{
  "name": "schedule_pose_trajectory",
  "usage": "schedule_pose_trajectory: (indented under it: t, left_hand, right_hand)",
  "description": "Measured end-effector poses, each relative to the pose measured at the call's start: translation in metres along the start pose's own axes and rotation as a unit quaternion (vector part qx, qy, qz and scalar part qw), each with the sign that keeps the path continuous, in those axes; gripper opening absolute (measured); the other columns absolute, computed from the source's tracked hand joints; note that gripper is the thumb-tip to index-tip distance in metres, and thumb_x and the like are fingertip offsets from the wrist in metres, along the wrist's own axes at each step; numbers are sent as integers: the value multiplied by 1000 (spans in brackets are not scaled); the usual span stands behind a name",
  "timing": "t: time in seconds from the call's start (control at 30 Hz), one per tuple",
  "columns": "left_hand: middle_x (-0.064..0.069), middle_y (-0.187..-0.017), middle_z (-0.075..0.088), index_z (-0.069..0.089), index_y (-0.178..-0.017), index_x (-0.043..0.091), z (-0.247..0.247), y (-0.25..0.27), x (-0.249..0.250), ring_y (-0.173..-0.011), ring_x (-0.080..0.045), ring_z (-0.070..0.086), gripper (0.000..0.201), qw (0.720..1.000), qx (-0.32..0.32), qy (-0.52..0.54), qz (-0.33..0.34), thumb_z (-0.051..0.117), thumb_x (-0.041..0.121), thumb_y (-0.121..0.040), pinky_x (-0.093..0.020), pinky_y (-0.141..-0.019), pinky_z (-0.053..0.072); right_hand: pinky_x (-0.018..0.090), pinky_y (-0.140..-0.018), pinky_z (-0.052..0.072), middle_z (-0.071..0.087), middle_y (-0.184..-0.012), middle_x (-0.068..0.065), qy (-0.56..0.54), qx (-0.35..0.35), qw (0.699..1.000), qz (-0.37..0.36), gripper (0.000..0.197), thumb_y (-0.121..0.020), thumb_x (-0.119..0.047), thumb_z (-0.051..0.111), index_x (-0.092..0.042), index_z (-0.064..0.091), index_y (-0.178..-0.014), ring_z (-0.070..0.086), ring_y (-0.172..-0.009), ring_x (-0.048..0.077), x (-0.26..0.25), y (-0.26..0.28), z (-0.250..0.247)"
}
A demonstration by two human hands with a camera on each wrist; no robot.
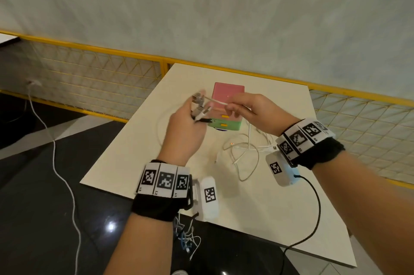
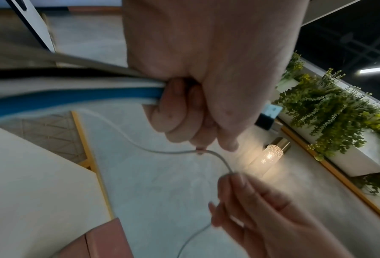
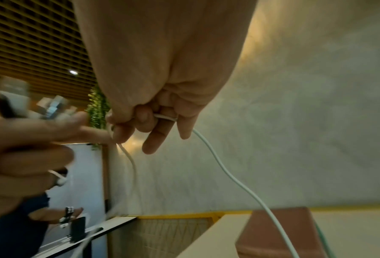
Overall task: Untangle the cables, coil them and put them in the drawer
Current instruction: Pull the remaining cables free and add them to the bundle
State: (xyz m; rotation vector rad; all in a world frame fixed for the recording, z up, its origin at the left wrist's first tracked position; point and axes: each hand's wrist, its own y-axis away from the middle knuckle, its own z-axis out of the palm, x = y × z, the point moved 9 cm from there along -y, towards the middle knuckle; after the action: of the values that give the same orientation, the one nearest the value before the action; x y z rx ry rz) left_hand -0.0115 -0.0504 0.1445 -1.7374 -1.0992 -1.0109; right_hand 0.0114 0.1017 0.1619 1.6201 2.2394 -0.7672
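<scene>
My left hand (image 1: pixel 192 113) is raised above the table and grips a bunch of cable ends and plugs (image 1: pixel 199 104). A thin white cable (image 1: pixel 216 101) runs from that bunch to my right hand (image 1: pixel 237 106), whose fingers pinch it (image 3: pixel 164 117). In the left wrist view the same white cable (image 2: pixel 166 151) loops from my fist (image 2: pixel 184 111) to the right fingers (image 2: pixel 233 181). Loose white cables (image 1: pixel 244 151) lie tangled on the table under my right wrist. A small drawer unit (image 1: pixel 226 108) with a pink top and green lower drawer stands behind my hands.
The cream table (image 1: pixel 257 207) stands against a yellow mesh railing (image 1: pixel 100 68). A white cable (image 1: pixel 53 151) trails over the dark floor at left, and a small tangle of wires (image 1: pixel 188 238) lies below the table's near edge. A black lead (image 1: pixel 313 218) hangs from my right wrist.
</scene>
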Motion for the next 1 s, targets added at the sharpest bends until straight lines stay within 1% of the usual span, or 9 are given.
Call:
schedule_pose_trajectory:
  t: [0.13, 0.23, 0.3, 0.47, 0.53, 0.63, 0.77, 0.87, 1.0]
  left_hand:
    - [12, -75, 61, 62, -88, 27, 8, 1, 3, -81, -18, 61, 11, 997, -24, -73, 14, 59, 21, -96, -26, -64, 43]
    - [12, -69, 61, 59, -76, 32, -20, 2, 18, -63, 2, 55, 20, 997, 60, -13, 43, 63, 27, -95, -14, -55, 40]
    - [11, -68, 60, 61, -74, 27, -35, 4, 24, -64, -1, 55, 21, 993, 109, 5, 53, 62, 33, -94, -8, -54, 37]
    - [19, -79, 57, 63, -121, 24, -20, -5, 11, -73, -1, 53, 25, 997, 65, -15, 24, 57, 21, -97, 0, -60, 38]
    - [18, -84, 60, 65, -114, 25, 0, -5, 14, -77, -3, 55, 20, 998, -1, -55, 27, 57, 20, -96, 2, -58, 37]
    - [12, -70, 59, 61, -78, 28, 15, 0, 16, -68, -3, 56, 22, 997, -38, -59, 22, 57, 16, -96, -7, -51, 38]
    - [16, -69, 60, 58, -74, 31, -18, 3, 32, -61, 18, 55, 23, 997, 60, 48, 27, 61, 24, -96, -2, -56, 39]
    - [15, -72, 58, 63, -82, 18, -41, 6, 36, -58, 17, 53, 21, 990, 115, 75, 23, 58, 34, -95, -1, -56, 37]
    - [14, -71, 57, 60, -78, 16, -33, 15, 42, -61, 13, 53, 23, 991, 98, 82, 33, 59, 32, -95, -2, -60, 37]
  right_hand:
    - [21, -77, 42, 63, -86, -3, 31, 1, 997, -66, 23, -98, -19, 47, -8, 65, -91, 55, -81, 11, -13, -2, -6]
    - [29, -76, 43, 61, -85, -2, 6, 12, 1000, 26, 26, -100, -22, 43, -9, 64, -91, 54, -79, 12, 32, 4, -9]
    - [29, -77, 43, 62, -87, 1, -1, 21, 997, 68, 27, -100, -24, 42, -9, 64, -92, 54, -79, 8, 53, 7, -11]
    - [25, -79, 42, 56, -86, -6, 35, 22, 999, 15, 24, -99, -21, 44, -8, 64, -93, 50, -79, 9, 27, -5, -16]
    - [8, -82, 36, 52, -88, -7, 71, 15, 995, -67, 21, -97, -17, 48, -7, 65, -97, 42, -83, 1, -3, -10, -15]
    - [2, -81, 30, 48, -89, -8, 94, 26, 987, -130, 20, -96, -16, 49, -5, 65, -100, 36, -82, -3, -26, -11, -21]
    - [11, -75, 36, 47, -83, -20, 57, 33, 997, -26, 25, -100, -21, 41, -10, 63, -102, 47, -79, -7, 21, 0, -29]
    - [21, -80, 44, 57, -89, -17, 29, 31, 996, 74, 27, -101, -27, 38, -18, 64, -104, 55, -85, -2, 66, 21, -25]
    - [14, -75, 43, 61, -96, -14, 21, -2, 993, 118, 29, -100, -33, 36, -27, 62, -111, 59, -81, 11, 80, 36, -9]
